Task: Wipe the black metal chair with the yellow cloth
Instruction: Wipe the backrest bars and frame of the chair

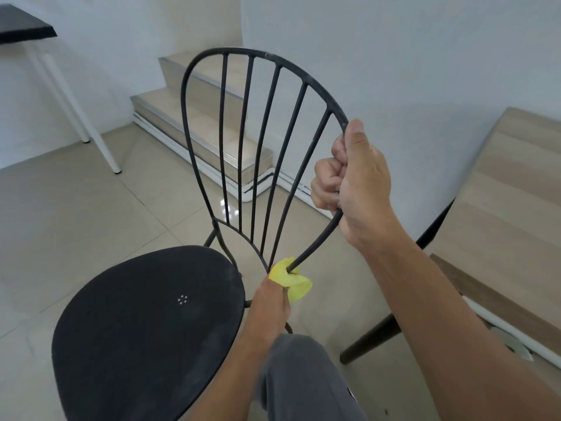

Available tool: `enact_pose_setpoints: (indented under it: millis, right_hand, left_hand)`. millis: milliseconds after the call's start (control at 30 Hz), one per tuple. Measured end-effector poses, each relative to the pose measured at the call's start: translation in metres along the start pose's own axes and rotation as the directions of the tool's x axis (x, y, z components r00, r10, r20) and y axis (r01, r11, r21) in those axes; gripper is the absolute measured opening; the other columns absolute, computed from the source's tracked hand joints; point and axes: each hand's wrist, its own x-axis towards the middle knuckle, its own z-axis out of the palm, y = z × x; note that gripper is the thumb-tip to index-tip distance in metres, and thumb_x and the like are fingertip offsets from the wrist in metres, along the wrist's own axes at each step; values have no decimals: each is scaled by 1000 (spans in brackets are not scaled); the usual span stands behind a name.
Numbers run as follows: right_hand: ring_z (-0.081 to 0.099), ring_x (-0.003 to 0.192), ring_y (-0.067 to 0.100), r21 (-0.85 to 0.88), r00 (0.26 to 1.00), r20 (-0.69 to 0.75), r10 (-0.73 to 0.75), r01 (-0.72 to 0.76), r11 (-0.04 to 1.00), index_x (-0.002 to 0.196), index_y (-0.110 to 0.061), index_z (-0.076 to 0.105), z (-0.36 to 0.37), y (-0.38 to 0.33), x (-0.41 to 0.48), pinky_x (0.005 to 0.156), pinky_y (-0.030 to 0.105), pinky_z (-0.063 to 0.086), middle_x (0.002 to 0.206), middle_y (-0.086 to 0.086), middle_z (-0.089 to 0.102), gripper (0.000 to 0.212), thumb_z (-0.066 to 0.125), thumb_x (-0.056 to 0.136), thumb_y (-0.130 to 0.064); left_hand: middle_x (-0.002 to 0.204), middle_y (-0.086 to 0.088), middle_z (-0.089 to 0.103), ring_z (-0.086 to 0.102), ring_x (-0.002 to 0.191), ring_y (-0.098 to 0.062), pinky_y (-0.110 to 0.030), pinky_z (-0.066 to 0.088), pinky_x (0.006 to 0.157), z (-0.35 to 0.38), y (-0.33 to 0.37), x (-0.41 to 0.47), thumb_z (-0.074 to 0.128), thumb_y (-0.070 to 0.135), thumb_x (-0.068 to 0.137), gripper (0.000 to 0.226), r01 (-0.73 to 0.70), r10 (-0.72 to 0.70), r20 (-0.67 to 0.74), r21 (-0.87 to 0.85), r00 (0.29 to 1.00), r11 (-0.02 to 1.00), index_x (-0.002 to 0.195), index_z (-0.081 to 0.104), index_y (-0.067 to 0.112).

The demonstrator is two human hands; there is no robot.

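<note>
The black metal chair [145, 323] fills the middle of the head view, its dusty round seat at lower left and its barred backrest rising behind. My right hand [355, 180] grips the right side of the backrest frame, fingers curled round the rod. Lower down, my left hand [271, 302] holds the yellow cloth [291, 279] wrapped round the same rod where it meets the seat. The fingers of the left hand are mostly hidden by the cloth.
A light wooden table [513, 202] with dark legs stands close on the right. Tiled steps [194, 117] rise behind the chair. A dark-topped table with white legs [69, 104] is at far left. My grey-trousered knee [300, 378] is below the chair.
</note>
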Motion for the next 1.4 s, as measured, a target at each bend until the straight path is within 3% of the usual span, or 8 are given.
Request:
enact_pose_setpoints:
  millis: [67, 267, 433, 633, 767, 967, 1233, 1400]
  right_hand:
    - [13, 42, 10, 10, 1000, 6, -11, 11, 1000, 68, -22, 23, 1, 1, -1, 46, 21, 14, 49, -4, 17, 46, 23, 108, -44]
    - [11, 43, 11, 11, 1000, -2, -8, 8, 1000, 68, -22, 23, 3, 0, -2, 45, 22, 13, 51, -2, 16, 46, 24, 108, -43]
    - [13, 42, 11, -7, 1000, -10, -8, 8, 1000, 66, -22, 24, 3, -1, -1, 45, 22, 14, 49, -3, 18, 47, 23, 108, -43]
    - [14, 44, 13, -81, 999, -13, -49, 48, 996, 68, -21, 23, 3, -2, -1, 46, 27, 13, 50, -4, 20, 44, 23, 109, -38]
    - [32, 53, 16, -218, 992, -25, -127, 118, 969, 84, -19, 36, 0, -1, 5, 47, 26, 26, 61, -3, 39, 29, 26, 108, -32]
    - [60, 93, 12, -383, 998, -28, -58, 43, 923, 105, -24, 56, -4, -19, 36, 81, 31, 47, 100, -3, 63, 20, 37, 105, -33]
    - [44, 55, 25, -279, 958, 229, 172, -105, 954, 79, -12, 43, 1, -43, 64, 72, 39, 44, 59, 11, 49, 33, 32, 107, -26]
    - [34, 53, 23, -245, 951, 223, 212, -156, 957, 75, -16, 36, -1, -40, 70, 73, 40, 44, 55, 5, 33, 34, 32, 106, -29]
  left_hand:
    - [98, 6, 63, 64, 89, -13, -20, 51, 78, -4, 6, 2, 46, 11, 99, 26, -82, 82, 0, -34, 997, 996, 122, 52, 19]
    - [97, -1, 58, 59, 84, -12, -12, 45, 77, -8, 17, 5, 43, 10, 101, 29, -78, 78, 47, -17, 996, 997, 129, 47, 8]
    - [88, 12, 56, 54, 76, -1, -2, 40, 70, -2, -1, 0, 43, 2, 98, 30, -43, 47, 43, -92, 998, 995, 117, 48, 24]
    - [103, 5, 65, 63, 97, -12, -34, 53, 88, -2, -6, 6, 41, 11, 98, 28, -76, 81, 44, -96, 996, 992, 119, 53, 26]
    - [90, 10, 59, 59, 81, -4, -11, 46, 70, -15, 13, 9, 41, 13, 101, 23, -125, 126, 35, -31, 991, 992, 121, 51, 17]
    - [85, 12, 50, 49, 67, 2, -3, 40, 62, -29, 37, 9, 37, 21, 103, 25, -205, 202, 81, 36, 976, 978, 125, 48, 14]
    - [95, -4, 57, 48, 78, -6, -10, 35, 64, -49, 74, 9, 34, 22, 104, 24, -317, 309, 115, 56, 944, 947, 114, 52, 8]
    - [74, 13, 45, 49, 65, 4, -8, 34, 59, -56, 102, 12, 33, 27, 104, 18, -417, 418, 8, -65, 908, 907, 104, 46, 14]
